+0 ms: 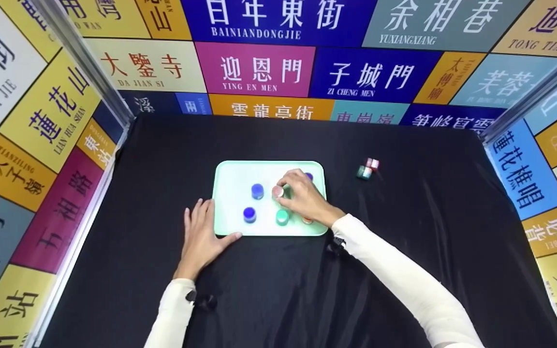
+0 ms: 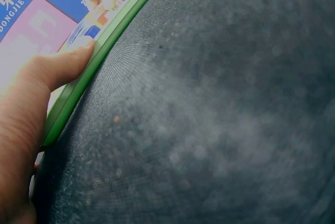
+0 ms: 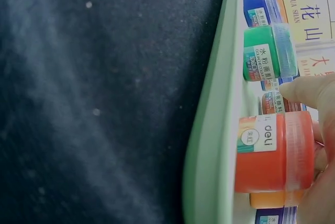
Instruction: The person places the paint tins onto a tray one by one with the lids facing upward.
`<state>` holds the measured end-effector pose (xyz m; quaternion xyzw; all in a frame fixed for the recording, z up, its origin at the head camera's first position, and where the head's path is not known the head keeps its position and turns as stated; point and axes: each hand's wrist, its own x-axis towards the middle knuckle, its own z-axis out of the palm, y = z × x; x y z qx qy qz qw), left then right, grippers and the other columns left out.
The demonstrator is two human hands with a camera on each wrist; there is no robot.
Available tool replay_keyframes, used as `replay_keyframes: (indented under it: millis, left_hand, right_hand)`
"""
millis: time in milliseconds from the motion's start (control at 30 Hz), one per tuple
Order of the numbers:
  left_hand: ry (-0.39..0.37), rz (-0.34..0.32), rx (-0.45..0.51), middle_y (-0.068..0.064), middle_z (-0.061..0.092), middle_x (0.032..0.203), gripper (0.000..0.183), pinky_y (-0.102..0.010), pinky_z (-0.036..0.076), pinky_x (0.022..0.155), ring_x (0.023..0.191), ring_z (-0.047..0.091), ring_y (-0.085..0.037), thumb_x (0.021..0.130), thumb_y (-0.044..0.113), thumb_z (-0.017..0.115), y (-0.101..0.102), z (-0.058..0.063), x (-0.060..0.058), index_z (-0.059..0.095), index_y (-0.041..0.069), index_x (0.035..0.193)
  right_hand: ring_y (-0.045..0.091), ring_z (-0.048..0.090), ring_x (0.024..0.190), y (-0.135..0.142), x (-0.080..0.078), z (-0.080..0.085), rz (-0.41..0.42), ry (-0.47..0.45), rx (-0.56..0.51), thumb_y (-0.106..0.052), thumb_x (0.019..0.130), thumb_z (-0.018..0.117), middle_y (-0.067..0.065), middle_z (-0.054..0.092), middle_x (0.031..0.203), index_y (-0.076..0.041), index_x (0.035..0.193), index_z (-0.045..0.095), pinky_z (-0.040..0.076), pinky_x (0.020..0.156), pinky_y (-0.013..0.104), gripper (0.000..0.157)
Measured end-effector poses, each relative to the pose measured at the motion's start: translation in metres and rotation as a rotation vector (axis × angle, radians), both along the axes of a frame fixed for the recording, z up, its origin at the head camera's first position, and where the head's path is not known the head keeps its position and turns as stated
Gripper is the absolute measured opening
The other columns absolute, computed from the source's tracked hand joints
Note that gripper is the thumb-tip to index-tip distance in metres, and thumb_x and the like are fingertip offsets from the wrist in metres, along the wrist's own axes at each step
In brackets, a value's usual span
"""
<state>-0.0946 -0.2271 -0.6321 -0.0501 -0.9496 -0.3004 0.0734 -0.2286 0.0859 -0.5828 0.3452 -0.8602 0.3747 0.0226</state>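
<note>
My right hand (image 1: 305, 195) pinches a reddish-brown paint jar (image 1: 277, 192) over the mint-green tray (image 1: 230, 169). In the right wrist view that jar (image 3: 271, 104) is partly hidden behind a green paint jar (image 3: 259, 54). Two blue paint jars (image 1: 257, 191) stand in the tray's middle, left of my right hand. An orange-red jar (image 3: 261, 156) is close beneath the right palm. Behind the fingers, a dark blue jar (image 1: 309, 176) shows only in part. My left hand (image 1: 202, 237) rests at the tray's near left corner, fingers straight along the side, thumb (image 2: 78, 56) on the front rim.
Right of the tray lies a small cluster of red, white and green pieces (image 1: 368, 168), too small to name. Black cloth (image 1: 278, 290) covers the table. Panels with printed street names (image 1: 254, 70) stand around the back and sides.
</note>
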Motion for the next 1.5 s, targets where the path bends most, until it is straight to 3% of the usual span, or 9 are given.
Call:
replay_keyframes:
  millis: [200,467,667,833,1300,1500]
  left_hand:
    - [0.011,-0.008,0.009,-0.024,0.038,0.172,0.124,-0.062,-0.006,0.135,0.167,0.017,-0.042,0.087,0.073,0.080,0.002,0.001,-0.002,0.030,-0.002,0.171]
    - [0.005,-0.011,0.013,-0.025,0.038,0.171,0.123,-0.064,-0.004,0.134,0.167,0.017,-0.043,0.087,0.072,0.082,0.001,0.001,-0.001,0.031,-0.002,0.171]
    - [0.003,-0.006,0.000,-0.023,0.038,0.171,0.122,-0.061,-0.005,0.135,0.168,0.017,-0.040,0.087,0.071,0.082,0.000,0.002,-0.001,0.031,0.000,0.172]
    - [0.002,-0.006,-0.002,-0.023,0.038,0.172,0.122,-0.061,-0.005,0.135,0.168,0.016,-0.041,0.087,0.071,0.082,-0.001,0.002,0.000,0.031,0.000,0.172]
    - [-0.002,-0.007,0.005,-0.025,0.036,0.172,0.120,-0.063,-0.004,0.135,0.168,0.016,-0.043,0.088,0.069,0.082,-0.002,0.002,0.003,0.032,-0.001,0.171]
    - [0.002,-0.008,0.001,-0.027,0.038,0.171,0.120,-0.065,-0.003,0.134,0.167,0.017,-0.043,0.087,0.069,0.084,0.000,0.000,0.003,0.033,-0.003,0.170]
  right_hand:
    - [0.035,0.055,0.132,0.006,0.000,0.003,-0.007,0.022,0.025,-0.015,0.094,0.086,0.013,0.076,0.116,-0.003,0.115,0.077,0.046,0.116,0.048,0.026]
    - [0.034,0.050,0.138,0.022,0.001,0.009,-0.013,0.001,0.018,-0.022,0.097,0.086,0.012,0.074,0.127,-0.001,0.125,0.075,0.046,0.117,0.050,0.037]
    - [0.035,0.053,0.134,0.047,-0.003,0.012,-0.069,0.055,-0.012,-0.017,0.094,0.088,0.013,0.075,0.124,0.004,0.124,0.075,0.047,0.115,0.048,0.039]
    - [0.036,0.054,0.132,0.070,-0.004,0.015,-0.118,0.043,-0.055,-0.016,0.095,0.088,0.016,0.073,0.124,0.003,0.123,0.076,0.046,0.116,0.049,0.036]
    - [0.041,0.054,0.134,0.130,0.001,0.014,-0.266,0.052,-0.036,-0.016,0.093,0.089,0.025,0.068,0.133,0.004,0.127,0.075,0.041,0.120,0.052,0.042]
    - [0.044,0.055,0.132,0.156,0.003,0.010,-0.305,0.087,-0.057,-0.013,0.092,0.089,0.026,0.070,0.130,0.007,0.126,0.074,0.041,0.119,0.052,0.042]
